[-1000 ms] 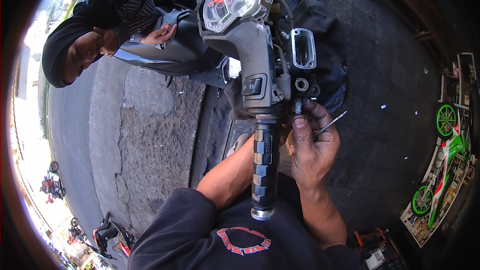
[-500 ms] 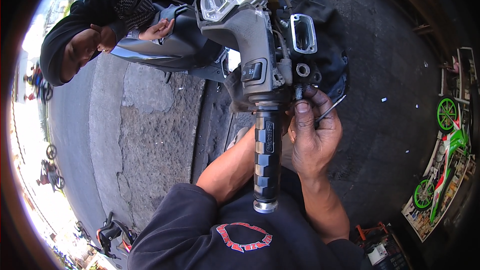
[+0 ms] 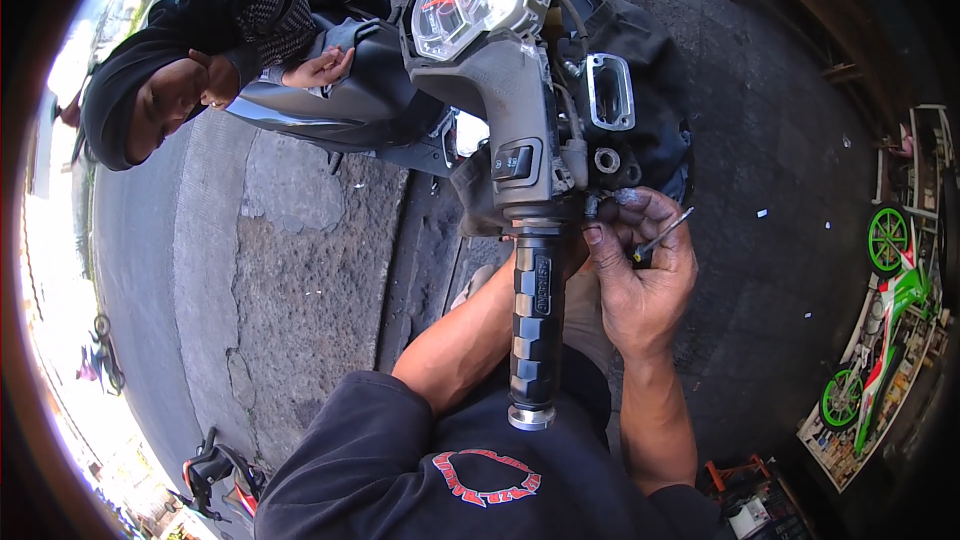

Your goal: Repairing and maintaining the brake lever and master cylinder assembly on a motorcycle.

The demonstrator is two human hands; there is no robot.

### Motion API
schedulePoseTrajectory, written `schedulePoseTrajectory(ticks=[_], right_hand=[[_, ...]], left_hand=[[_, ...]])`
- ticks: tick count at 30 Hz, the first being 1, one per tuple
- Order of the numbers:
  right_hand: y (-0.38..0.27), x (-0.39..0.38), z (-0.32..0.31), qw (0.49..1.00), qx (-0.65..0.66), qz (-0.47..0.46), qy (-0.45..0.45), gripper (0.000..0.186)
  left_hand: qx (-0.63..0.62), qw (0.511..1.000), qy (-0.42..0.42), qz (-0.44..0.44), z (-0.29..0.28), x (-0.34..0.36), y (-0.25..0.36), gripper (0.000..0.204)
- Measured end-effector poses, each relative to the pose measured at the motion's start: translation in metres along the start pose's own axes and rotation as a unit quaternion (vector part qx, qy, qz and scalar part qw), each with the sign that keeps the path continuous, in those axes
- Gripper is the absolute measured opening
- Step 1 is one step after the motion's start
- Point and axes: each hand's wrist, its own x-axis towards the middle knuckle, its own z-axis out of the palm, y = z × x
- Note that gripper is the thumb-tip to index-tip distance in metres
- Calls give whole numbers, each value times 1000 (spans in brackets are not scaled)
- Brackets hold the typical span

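A scooter handlebar with a black grip (image 3: 535, 320) stands in front of me. My right hand (image 3: 650, 275) is just right of the grip's inner end, a thin screwdriver (image 3: 662, 236) tucked in its fingers with the shaft pointing up and right. Its thumb and forefinger are slightly apart, beside a small greyish metal piece (image 3: 590, 206) under the brake lever mount. Above that are a round metal ring (image 3: 606, 160) and an uncovered brake fluid reservoir (image 3: 610, 92). My left forearm (image 3: 455, 340) passes behind the grip, which hides most of my left hand.
The speedometer (image 3: 465, 5) and the switch housing (image 3: 515, 163) sit above the grip. At the upper left a person (image 3: 210, 50) leans on a dark scooter seat (image 3: 340, 110). A green motorbike frame (image 3: 895, 310) lies on a rack at the right. A toolbox (image 3: 755, 505) is at lower right.
My right thumb has come away from the small metal piece, and the thumb and forefinger have parted. The screwdriver remains in that hand. The whole view has shifted slightly.
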Motion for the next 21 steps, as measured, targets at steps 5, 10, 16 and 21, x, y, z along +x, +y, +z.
schedulePoseTrajectory(ticks=[5, 10, 16, 21], right_hand=[[1, 3, -4, 1000, 0, -21, -13, 38], [3, 5, -4, 999, 10, -49, 2, 44], [6, 8, -7, 991, -95, -93, -3, 62], [7, 10, -9, 983, -145, -110, -7, 62]], left_hand=[[-8, 1000, 2, 6, -1, 1, -1, 36], [-7, 1000, -3, 0, -8, 2, 1, 35], [-11, 1000, -3, 0, -6, 4, 1, 35], [-8, 1000, -2, -2, -7, 6, 0, 35]])
